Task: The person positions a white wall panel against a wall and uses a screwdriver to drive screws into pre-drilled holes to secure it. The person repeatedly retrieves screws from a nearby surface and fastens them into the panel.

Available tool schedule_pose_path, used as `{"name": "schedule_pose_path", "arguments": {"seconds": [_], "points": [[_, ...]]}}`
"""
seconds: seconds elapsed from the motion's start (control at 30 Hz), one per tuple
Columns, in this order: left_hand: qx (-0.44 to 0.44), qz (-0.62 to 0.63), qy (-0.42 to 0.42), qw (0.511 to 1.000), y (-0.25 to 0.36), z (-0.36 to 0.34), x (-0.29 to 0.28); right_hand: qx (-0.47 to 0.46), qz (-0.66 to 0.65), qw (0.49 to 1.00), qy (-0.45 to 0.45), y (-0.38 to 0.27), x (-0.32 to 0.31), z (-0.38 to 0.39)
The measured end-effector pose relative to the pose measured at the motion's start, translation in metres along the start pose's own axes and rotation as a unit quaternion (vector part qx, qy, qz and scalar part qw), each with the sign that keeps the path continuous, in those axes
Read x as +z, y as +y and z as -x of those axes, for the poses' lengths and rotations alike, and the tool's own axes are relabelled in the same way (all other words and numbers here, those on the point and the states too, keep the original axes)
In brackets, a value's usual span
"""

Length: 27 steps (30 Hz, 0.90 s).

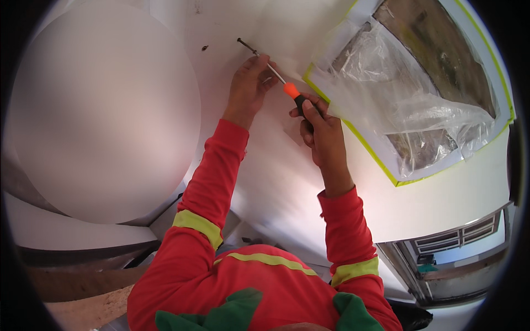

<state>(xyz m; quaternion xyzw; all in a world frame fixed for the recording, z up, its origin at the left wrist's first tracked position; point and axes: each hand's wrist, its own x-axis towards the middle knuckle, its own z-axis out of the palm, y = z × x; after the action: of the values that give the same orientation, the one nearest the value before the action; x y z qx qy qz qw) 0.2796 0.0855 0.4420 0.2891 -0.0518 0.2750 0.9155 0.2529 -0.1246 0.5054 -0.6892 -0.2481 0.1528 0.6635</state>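
Note:
A long dark screw point(246, 46) sticks out of the white wall point(265, 160) at the upper middle. The metal shaft of a screwdriver point(291, 90) with an orange and black handle meets the screw's head. My left hand point(246, 88) is closed, its thumb and fingers pinching the shaft close to the tip; they partly hide the spot. My right hand point(327, 132) grips the black part of the handle, below and to the right of my left. A small dark hole point(205, 48) shows in the wall left of the screw.
A large smooth white rounded form point(105, 116) fills the left side. To the right, clear plastic sheeting point(381, 105) hangs over an opening edged with yellow-green tape point(369, 144). Wooden boards point(83, 284) lie at lower left. A window frame point(455, 240) stands at lower right.

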Motion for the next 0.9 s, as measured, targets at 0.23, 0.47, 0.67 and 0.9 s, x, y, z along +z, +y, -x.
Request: {"name": "schedule_pose_path", "arguments": {"seconds": [0.23,0.47,0.67,0.9], "points": [[0.015,0.003,0.027,1.000,0.000,0.005,0.007,-0.338,0.409,0.845,0.068,0.015,0.004,0.004],[0.038,-0.008,0.045,0.998,0.003,0.001,0.007,-0.281,0.232,0.930,0.052,0.008,0.008,-0.002],[0.008,-0.004,-0.007,1.000,0.009,0.009,0.010,-0.180,0.204,0.961,0.041,0.004,0.004,-0.005],[0.027,0.000,0.016,1.000,0.001,0.000,0.000,-0.327,0.339,0.880,0.063,0.020,-0.001,-0.004]]}}
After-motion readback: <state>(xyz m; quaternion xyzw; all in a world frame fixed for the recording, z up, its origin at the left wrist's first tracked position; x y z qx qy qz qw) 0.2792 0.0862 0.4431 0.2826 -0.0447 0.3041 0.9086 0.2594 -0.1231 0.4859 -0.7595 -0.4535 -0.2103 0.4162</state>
